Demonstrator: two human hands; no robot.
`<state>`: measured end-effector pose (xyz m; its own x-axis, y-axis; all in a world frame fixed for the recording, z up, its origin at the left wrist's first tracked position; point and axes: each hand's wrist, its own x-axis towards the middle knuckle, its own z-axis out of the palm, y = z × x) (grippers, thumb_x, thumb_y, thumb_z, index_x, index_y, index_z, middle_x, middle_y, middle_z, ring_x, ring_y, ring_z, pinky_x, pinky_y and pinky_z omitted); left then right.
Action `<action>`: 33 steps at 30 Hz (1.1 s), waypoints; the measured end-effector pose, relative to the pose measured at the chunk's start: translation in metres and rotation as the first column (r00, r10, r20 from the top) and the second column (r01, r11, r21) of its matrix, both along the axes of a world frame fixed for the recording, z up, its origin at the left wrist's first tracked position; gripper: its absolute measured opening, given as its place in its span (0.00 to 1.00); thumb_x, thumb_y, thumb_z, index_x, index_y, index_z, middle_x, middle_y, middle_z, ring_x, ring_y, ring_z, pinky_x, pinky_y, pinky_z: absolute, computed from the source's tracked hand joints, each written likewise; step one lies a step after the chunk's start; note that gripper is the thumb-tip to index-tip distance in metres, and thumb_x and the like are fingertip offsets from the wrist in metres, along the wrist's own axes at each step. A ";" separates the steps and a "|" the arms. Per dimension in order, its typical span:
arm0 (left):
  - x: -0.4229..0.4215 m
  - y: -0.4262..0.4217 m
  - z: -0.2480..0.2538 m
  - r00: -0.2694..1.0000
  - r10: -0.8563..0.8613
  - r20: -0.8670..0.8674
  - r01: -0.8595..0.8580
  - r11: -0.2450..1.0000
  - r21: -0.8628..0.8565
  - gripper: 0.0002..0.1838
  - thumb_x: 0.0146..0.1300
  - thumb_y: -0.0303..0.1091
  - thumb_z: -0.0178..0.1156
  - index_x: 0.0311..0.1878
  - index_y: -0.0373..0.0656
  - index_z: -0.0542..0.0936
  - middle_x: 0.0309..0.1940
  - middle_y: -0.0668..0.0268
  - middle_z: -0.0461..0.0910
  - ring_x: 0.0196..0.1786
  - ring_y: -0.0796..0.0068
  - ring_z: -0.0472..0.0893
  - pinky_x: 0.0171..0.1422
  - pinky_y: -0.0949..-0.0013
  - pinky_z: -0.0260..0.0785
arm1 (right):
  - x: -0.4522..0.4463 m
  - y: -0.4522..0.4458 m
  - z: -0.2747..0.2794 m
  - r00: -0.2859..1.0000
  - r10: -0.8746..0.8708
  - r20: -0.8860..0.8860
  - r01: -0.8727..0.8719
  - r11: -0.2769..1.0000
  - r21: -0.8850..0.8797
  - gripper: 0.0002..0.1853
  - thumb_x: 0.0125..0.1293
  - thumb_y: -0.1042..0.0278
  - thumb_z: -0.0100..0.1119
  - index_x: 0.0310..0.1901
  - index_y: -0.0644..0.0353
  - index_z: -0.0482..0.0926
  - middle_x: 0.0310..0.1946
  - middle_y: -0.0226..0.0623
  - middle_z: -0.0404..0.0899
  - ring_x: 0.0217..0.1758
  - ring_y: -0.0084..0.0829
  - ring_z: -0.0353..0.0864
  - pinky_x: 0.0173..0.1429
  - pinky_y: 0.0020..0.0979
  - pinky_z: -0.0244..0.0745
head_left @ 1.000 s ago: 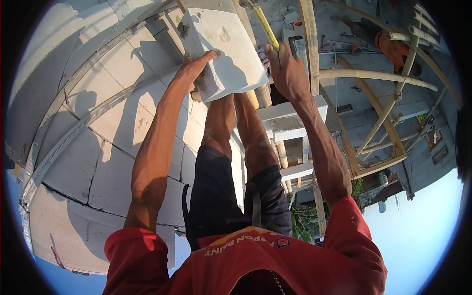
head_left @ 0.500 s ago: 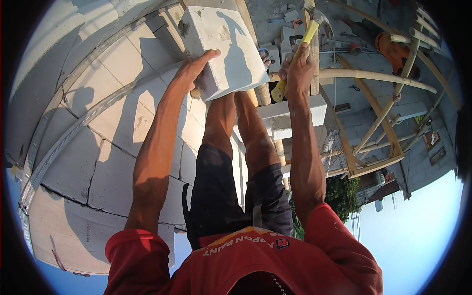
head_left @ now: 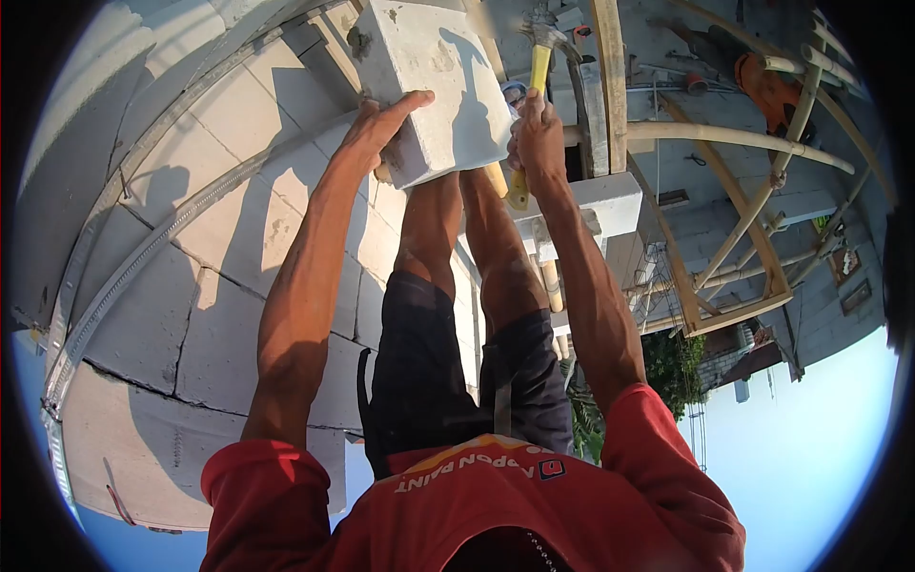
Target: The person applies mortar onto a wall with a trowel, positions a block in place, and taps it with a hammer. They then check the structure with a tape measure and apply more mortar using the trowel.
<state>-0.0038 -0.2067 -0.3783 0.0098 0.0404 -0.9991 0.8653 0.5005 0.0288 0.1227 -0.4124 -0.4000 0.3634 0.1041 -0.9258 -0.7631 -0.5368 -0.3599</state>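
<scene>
In the head view, the left hand point(head_left: 367, 136) clasps the near left edge of a pitted, pale rectangular concrete block point(head_left: 417, 100), ahead between the arms, while the right hand point(head_left: 540, 143) grips a yellow-handled metal hammer point(head_left: 540, 69) just beyond its right side. A stray blow could chip that brittle-looking edge or, if the one-sided hold slipped, tip the block toward the legs point(head_left: 429, 234); smooth, rounded bamboo poles point(head_left: 753, 139) stand right.

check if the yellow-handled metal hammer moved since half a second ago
Yes, the hammer moved left in view, away from the straight tan wooden post.
</scene>
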 end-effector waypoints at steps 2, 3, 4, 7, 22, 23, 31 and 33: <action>-0.003 -0.001 -0.004 0.999 0.032 0.015 -0.032 0.999 0.001 0.79 0.39 0.66 0.79 0.81 0.28 0.41 0.78 0.40 0.52 0.82 0.46 0.54 0.81 0.46 0.49 | -0.006 -0.012 -0.007 0.910 0.350 -0.221 -0.342 0.937 0.076 0.23 0.81 0.41 0.47 0.39 0.56 0.70 0.19 0.22 0.62 0.15 0.16 0.57 0.17 0.26 0.53; -0.002 0.002 -0.002 1.000 0.011 0.025 -0.011 1.000 -0.024 0.79 0.39 0.66 0.79 0.81 0.29 0.41 0.78 0.40 0.52 0.81 0.46 0.54 0.81 0.47 0.50 | 0.009 0.001 0.016 0.928 0.284 -0.240 -0.274 0.959 0.075 0.23 0.81 0.42 0.48 0.40 0.56 0.70 0.19 0.22 0.62 0.15 0.16 0.57 0.16 0.25 0.53; 0.003 0.006 -0.004 0.999 -0.011 0.044 0.013 0.999 -0.046 0.79 0.39 0.66 0.79 0.81 0.29 0.42 0.78 0.41 0.52 0.81 0.46 0.54 0.81 0.47 0.50 | 0.023 0.013 0.027 0.944 0.216 -0.251 -0.203 0.976 0.075 0.23 0.81 0.42 0.48 0.40 0.56 0.70 0.20 0.22 0.63 0.15 0.16 0.58 0.16 0.25 0.53; -0.001 0.004 0.002 0.999 0.022 0.031 -0.021 0.999 -0.037 0.76 0.40 0.65 0.79 0.80 0.29 0.44 0.78 0.41 0.54 0.80 0.47 0.56 0.81 0.49 0.51 | 0.046 0.000 0.026 0.990 -0.127 -0.062 0.133 0.986 0.101 0.22 0.80 0.43 0.50 0.41 0.56 0.70 0.20 0.23 0.64 0.15 0.16 0.60 0.17 0.24 0.54; -0.002 -0.007 0.005 0.996 0.086 0.035 -0.086 0.996 -0.010 0.73 0.41 0.64 0.79 0.80 0.33 0.49 0.75 0.42 0.59 0.78 0.49 0.61 0.77 0.43 0.57 | 0.050 -0.014 0.032 0.971 -0.229 -0.072 0.233 0.970 0.068 0.22 0.82 0.44 0.45 0.36 0.53 0.68 0.20 0.23 0.63 0.15 0.17 0.60 0.17 0.23 0.55; -0.001 -0.008 -0.004 0.993 0.110 0.048 -0.110 0.994 0.009 0.72 0.41 0.64 0.79 0.80 0.34 0.50 0.76 0.43 0.60 0.78 0.49 0.61 0.77 0.43 0.56 | 0.056 -0.011 0.025 0.957 -0.288 0.023 0.286 0.956 0.067 0.22 0.82 0.44 0.46 0.37 0.54 0.68 0.20 0.23 0.63 0.15 0.17 0.59 0.17 0.23 0.55; -0.001 -0.004 -0.003 0.999 0.044 0.003 -0.043 0.999 -0.029 0.76 0.39 0.66 0.79 0.81 0.32 0.45 0.78 0.42 0.55 0.80 0.47 0.56 0.81 0.45 0.48 | 0.028 0.000 0.015 0.914 0.277 -0.297 -0.288 0.958 0.006 0.22 0.79 0.44 0.52 0.41 0.59 0.71 0.20 0.24 0.64 0.15 0.17 0.62 0.17 0.23 0.59; -0.001 -0.008 -0.003 0.998 0.025 -0.059 -0.025 1.000 0.016 0.76 0.39 0.66 0.79 0.81 0.33 0.44 0.78 0.42 0.54 0.81 0.47 0.55 0.81 0.46 0.48 | 0.029 -0.010 0.013 0.951 0.156 -0.266 -0.134 0.986 0.099 0.20 0.79 0.45 0.53 0.40 0.57 0.71 0.21 0.22 0.63 0.16 0.14 0.60 0.17 0.22 0.56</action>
